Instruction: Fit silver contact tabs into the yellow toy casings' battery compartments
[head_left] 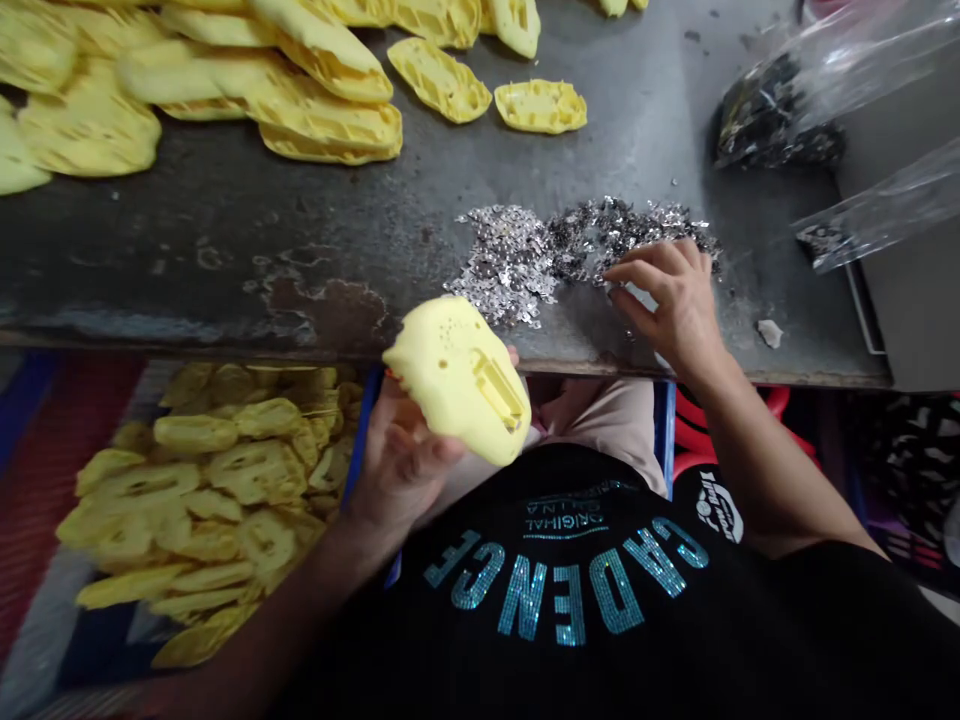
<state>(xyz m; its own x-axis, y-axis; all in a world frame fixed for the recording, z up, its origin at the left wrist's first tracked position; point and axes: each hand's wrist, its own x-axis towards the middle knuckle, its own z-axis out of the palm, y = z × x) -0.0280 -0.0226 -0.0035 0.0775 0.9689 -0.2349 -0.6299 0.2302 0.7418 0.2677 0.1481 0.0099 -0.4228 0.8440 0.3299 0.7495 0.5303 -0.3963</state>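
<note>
L hand (pixel 401 450) holds yel. shell (pixel 454 370); R hand (pixel 679 305) @ metal pcs (pixel 592 232).

A long gray bench (pixel 187 225) runs across the room. Its top is scratched and stained, with a big brown patch (pixel 337 308) by the front edge. Soft white light makes the far part look pale and shiny. On the right stands a smooth gray panel (pixel 919 310). Down low on the left are a blue strip (pixel 30 415) and a dark red strip (pixel 94 440), both blurry.
</note>
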